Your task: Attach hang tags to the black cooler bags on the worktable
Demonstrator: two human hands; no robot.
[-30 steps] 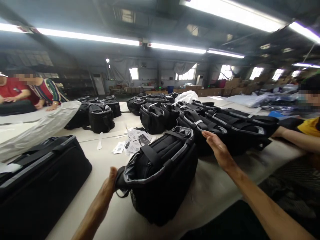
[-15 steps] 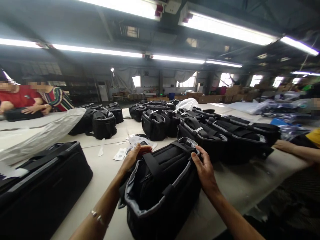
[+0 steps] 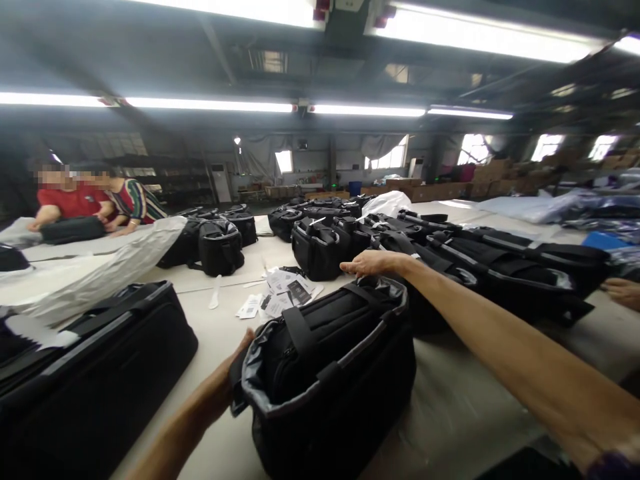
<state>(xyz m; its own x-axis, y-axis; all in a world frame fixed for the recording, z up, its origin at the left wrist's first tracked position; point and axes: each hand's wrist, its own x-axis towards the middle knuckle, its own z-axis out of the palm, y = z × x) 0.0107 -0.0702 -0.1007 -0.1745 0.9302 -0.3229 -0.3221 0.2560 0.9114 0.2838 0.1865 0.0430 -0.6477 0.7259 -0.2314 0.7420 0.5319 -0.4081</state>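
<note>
A black bag [image 3: 345, 373] with a grey-lined, open top and black straps stands before me on the table. My left hand [image 3: 243, 347] is at its near left side, with the fingers mostly hidden behind the bag. Across the bag's far end reaches my right hand [image 3: 373, 263], its fingers stretched to the left and nothing seen in them. Just left of that hand lies a loose pile of white paper tags [image 3: 280, 293], one of them dark. A small white strip [image 3: 215, 293] rests beside the pile.
Another black bag [image 3: 125, 353] stands at the left, next to a crumpled whitish sheet [image 3: 115, 270]. Several black bags [image 3: 320, 247] crowd the far and right table. Two people handle a dark bag [image 3: 73, 230] at far left. A co-worker's hand [image 3: 623, 293] shows at the right edge.
My right hand has left the bag's right rim and moved left over its far end. My left hand has dropped lower along the left side. The view has shifted right.
</note>
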